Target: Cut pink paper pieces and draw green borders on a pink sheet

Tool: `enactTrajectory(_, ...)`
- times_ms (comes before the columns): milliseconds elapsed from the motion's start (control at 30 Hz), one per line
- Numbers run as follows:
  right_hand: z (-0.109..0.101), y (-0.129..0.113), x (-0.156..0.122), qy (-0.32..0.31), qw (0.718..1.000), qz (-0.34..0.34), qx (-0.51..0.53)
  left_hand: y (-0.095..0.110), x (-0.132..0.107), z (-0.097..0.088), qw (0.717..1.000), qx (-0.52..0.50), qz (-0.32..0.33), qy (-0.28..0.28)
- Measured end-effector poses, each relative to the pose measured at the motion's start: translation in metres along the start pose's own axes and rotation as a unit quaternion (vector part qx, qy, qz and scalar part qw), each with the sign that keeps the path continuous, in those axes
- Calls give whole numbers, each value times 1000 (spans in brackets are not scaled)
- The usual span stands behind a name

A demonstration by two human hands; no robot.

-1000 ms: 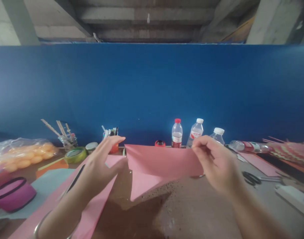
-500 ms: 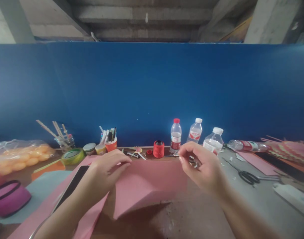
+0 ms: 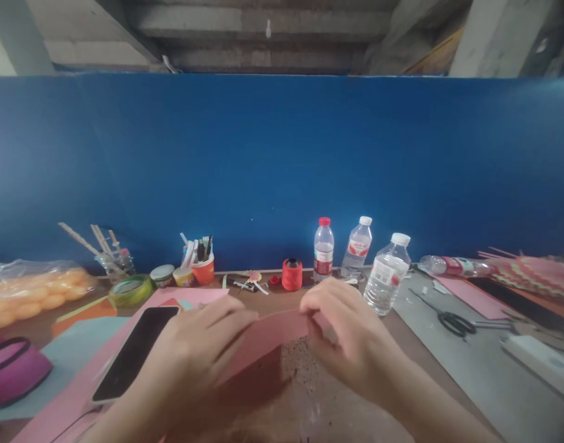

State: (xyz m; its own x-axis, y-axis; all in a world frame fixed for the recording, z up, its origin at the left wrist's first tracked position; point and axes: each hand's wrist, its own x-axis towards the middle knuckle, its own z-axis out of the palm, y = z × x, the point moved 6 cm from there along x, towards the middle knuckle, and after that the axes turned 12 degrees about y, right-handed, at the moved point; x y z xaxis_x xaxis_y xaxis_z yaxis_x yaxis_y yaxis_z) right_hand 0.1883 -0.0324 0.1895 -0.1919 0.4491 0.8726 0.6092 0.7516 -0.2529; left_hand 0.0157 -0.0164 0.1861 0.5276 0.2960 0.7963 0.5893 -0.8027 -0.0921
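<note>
The pink sheet (image 3: 275, 330) is above the brown table (image 3: 273, 415), in the middle, between both hands. The right hand (image 3: 344, 326) holds its right end with narrow, bent fingers. The left hand (image 3: 203, 335) has its fingers close together at the left end (whether they pinch, I cannot tell). A phone (image 3: 136, 352) lies left; a red spool (image 3: 292, 277) stands at the far side.

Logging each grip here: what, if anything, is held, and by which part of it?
A pink sheet: the right hand holds its right end; the left hand covers its left side, grip hidden.
</note>
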Motion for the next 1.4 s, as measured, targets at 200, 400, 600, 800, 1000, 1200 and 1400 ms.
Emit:
enactTrajectory(200,25,-13,-8,-13,999,15,37,29,-2,12,999,-3,43,-15)
enactTrajectory(400,34,-13,-13,-17,999,12,46,29,-1,14,999,-1,37,-8)
enactTrajectory(600,31,-11,-9,-7,1000,-3,18,24,1,12,1000,-3,13,-25)
enactTrajectory(800,26,0,-6,-22,1000,18,-1,8,2,6,999,-16,-31,-35)
enactTrajectory(1000,22,7,-4,-30,999,21,-21,-9,1,1,996,-24,-74,-48)
enactTrajectory(1200,18,16,-3,-42,998,31,-37,-23,-2,-6,994,-26,-98,-41)
enactTrajectory(1400,12,28,-6,-78,994,61,-45,-31,2,-19,996,1,-89,-5)
